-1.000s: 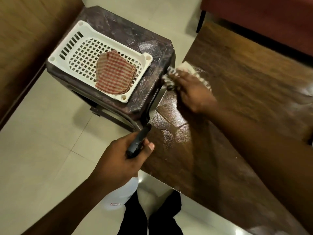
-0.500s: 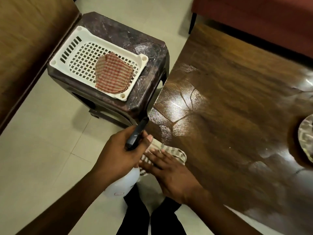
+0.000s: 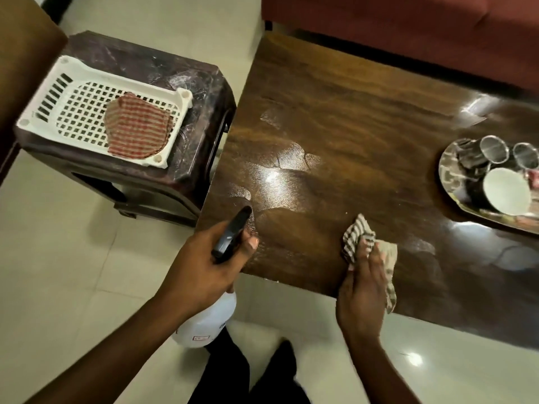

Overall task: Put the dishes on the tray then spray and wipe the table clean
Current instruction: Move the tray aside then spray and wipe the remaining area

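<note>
The right hand (image 3: 363,284) presses a crumpled striped cloth (image 3: 360,239) flat under its closed grip, near the front edge of the glossy dark wooden counter (image 3: 364,121). The left hand (image 3: 204,266) is wrapped tight around the black trigger head of a white plastic spray bottle (image 3: 208,322), held just off the counter's corner. Metal cups and a white bowl sit on the steel tray (image 3: 447,173) to the right, so wiping looks under way. Wet patches remain towards the far side; the next stroke should sweep there.

Right hand (image 3: 361,287) with cloth (image 3: 357,240) swept from table's (image 3: 364,112) far-left corner to near edge — rightward.
</note>
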The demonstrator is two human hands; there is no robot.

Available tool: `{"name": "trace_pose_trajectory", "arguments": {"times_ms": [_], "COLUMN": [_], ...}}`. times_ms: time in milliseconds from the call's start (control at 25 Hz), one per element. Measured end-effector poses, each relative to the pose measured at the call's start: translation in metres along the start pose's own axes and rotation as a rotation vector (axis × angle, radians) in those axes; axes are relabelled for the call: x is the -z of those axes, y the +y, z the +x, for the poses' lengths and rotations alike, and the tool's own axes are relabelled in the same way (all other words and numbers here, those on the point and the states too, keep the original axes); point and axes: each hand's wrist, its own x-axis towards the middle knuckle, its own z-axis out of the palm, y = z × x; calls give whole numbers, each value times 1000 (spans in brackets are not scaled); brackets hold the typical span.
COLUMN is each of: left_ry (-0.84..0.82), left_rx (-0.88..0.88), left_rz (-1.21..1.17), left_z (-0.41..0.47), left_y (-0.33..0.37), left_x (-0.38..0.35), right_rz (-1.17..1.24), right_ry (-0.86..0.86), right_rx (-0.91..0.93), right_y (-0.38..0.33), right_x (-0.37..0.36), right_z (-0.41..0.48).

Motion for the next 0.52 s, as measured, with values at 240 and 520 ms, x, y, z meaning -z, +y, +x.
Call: {"name": "trace_pose_trajectory", "arguments": {"times_ms": [240,520], "left_ry": [87,157], "left_rx": [28,-160], "left_rz": [-22,-190], "left_z": [-20,-86], "left_y": [4,124], "left_x": [-7,36], "right_rz": [57,970], "right_ry": [-433,-395], "right_rx": [425,-367], "right_y": [-46,-148], "right_x": [-20,140], "right_z": [-75,-29]}}
